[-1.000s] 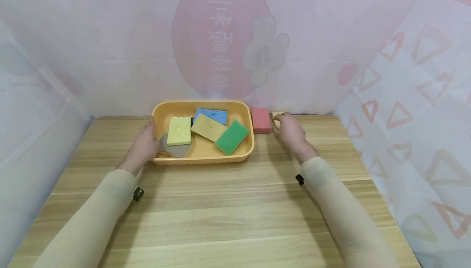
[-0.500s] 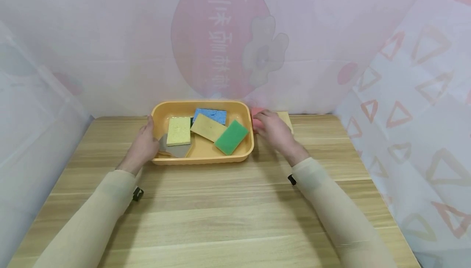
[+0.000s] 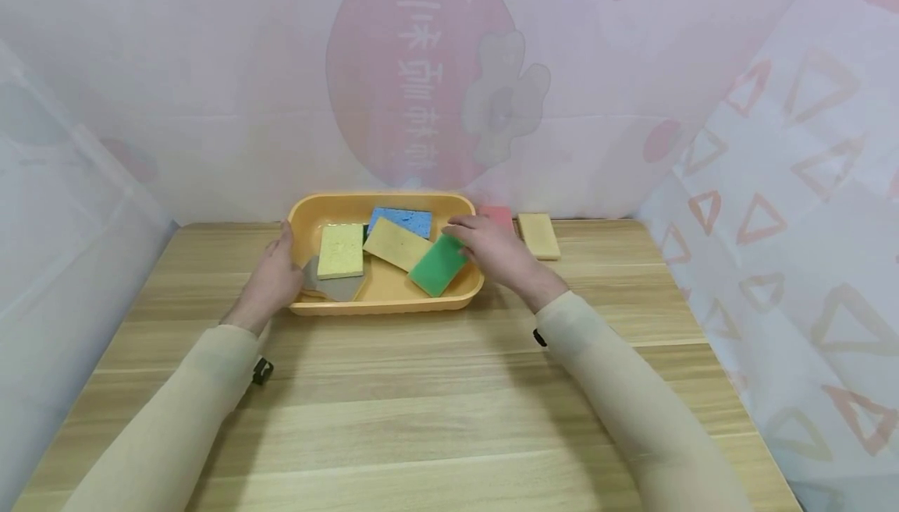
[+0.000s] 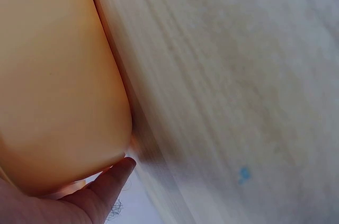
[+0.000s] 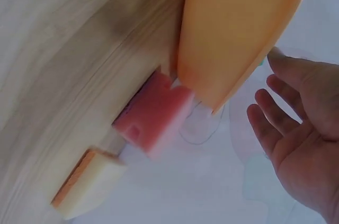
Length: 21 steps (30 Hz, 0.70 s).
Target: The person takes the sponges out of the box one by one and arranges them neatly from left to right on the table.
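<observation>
A yellow plastic basin (image 3: 382, 307) stands against the back wall, holding several sponges. My left hand (image 3: 272, 278) grips the basin's left end; in the left wrist view a finger lies along the basin's outer corner. Over the basin's right rim reaches my right hand (image 3: 495, 253), its fingertips overlapping the upper end of a green sponge (image 3: 437, 268). In the right wrist view its fingers are loosely bent and apart, with nothing between them. Left of the green sponge lie a tan sponge (image 3: 393, 243), a blue sponge (image 3: 414, 222), a pale yellow sponge (image 3: 341, 250) and a grey piece (image 3: 344, 288).
On the wooden table (image 3: 393, 403), right of the basin, sit a notched pink sponge (image 5: 153, 113), partly hidden by my right hand in the head view, and a cream sponge (image 3: 539, 236). Printed cloth walls (image 3: 246, 106) enclose the back and sides.
My right hand has moved left, from the cream sponge past the pink sponge to above the green sponge in the basin. The left hand and the sponges have stayed in place.
</observation>
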Motion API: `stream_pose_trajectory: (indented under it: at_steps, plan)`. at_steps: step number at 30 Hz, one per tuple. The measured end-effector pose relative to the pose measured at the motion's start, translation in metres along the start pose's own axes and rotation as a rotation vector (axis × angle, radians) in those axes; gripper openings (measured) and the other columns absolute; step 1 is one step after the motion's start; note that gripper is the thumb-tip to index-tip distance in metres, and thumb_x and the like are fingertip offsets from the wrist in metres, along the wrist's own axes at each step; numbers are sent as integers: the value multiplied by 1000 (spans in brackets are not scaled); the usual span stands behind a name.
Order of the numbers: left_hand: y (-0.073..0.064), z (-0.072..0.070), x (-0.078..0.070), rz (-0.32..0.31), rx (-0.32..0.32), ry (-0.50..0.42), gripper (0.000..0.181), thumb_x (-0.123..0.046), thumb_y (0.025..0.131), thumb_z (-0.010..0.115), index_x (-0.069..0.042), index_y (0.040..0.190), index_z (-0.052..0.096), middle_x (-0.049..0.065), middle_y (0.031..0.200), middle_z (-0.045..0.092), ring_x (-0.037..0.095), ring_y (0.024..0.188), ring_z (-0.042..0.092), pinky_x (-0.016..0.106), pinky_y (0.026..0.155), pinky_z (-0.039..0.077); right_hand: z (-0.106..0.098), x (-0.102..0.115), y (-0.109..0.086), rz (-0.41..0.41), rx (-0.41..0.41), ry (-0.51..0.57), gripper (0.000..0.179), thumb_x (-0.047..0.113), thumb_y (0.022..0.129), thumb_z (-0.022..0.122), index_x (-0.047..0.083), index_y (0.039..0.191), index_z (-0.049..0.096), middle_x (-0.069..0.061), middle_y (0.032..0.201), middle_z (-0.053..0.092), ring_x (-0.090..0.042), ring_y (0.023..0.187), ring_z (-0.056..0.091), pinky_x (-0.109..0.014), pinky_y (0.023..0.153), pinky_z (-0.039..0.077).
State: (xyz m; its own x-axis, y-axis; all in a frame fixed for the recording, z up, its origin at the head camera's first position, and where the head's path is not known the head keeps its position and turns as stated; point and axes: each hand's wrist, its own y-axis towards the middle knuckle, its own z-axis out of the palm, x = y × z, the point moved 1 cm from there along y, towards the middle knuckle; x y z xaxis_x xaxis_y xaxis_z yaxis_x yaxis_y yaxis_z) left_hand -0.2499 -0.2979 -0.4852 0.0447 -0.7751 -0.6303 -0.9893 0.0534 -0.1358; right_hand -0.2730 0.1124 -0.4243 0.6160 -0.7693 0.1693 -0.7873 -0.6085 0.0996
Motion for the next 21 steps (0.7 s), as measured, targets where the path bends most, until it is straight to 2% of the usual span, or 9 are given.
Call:
stream_pose_trajectory:
  at_steps: [3,6,8,10,12,14,21]
  plan:
    - [0,0,0,1,-2,2,101,3,109,44,-6,181,-25,48,186,14,68,174,22,82,143,23,1,3,5,25,67,86,54,9,115,72,12,169,65,-11,181,58,-35,167,58,-51,139,52]
    - [0,0,1,1,-1,2,101,3,109,44,-6,181,-25,48,186,14,68,173,23,82,143,24,2,6,8,115,120,253,48,17,124,57,19,172,63,-4,185,53,-29,167,58,-54,141,49]
    - [0,0,0,4,-3,4,101,3,108,44,-5,182,-24,49,186,15,69,173,23,82,142,24,3,7,10,140,143,287,49,18,125,54,22,173,62,-3,187,51,-29,169,56,-58,142,47]
    - [0,-1,1,2,-6,5,100,3,108,44,-5,182,-24,48,186,15,69,173,23,82,142,24,4,8,11,140,168,269,50,20,125,55,23,174,60,-3,189,48,-30,172,52,-60,141,47]
    - [0,0,0,-1,-7,6,100,2,109,44,-6,182,-24,48,186,15,68,174,23,82,142,24,4,9,12,101,187,185,54,18,122,61,22,175,59,-6,190,46,-32,177,45,-62,140,48]
    - [0,0,0,1,-11,11,99,2,108,43,-5,182,-24,48,186,15,68,174,23,82,142,24,5,9,14,89,198,146,56,18,120,65,22,176,58,-6,190,46,-33,179,42,-62,138,50]
    - [0,2,-2,16,-27,37,97,2,107,41,1,181,-21,50,185,17,68,174,24,81,143,24,7,6,19,57,206,108,55,18,118,68,19,173,62,-9,184,54,-33,174,49,-63,132,57]
